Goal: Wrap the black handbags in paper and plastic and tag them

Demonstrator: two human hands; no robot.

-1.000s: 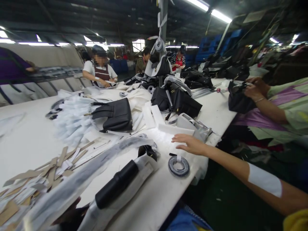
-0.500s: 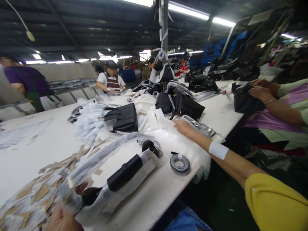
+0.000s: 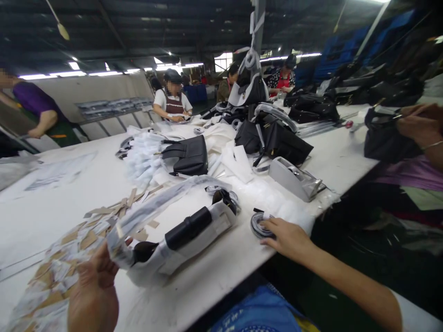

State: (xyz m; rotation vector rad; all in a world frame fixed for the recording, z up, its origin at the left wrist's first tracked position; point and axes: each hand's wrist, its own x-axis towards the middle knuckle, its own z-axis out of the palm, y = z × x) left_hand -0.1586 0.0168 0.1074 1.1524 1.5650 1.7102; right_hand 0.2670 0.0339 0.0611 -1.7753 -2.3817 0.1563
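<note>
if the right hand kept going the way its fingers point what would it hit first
The grey coiled roll: the fingertips of the right hand touch it. Beyond it, probably the wrapped black tube, though depth is unclear.

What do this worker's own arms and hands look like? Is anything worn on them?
Both are bare: no gloves, rings or watch in view. The left hand shows only to the wrist. The right hand runs into a bare forearm, with a white band at the picture's edge.
</note>
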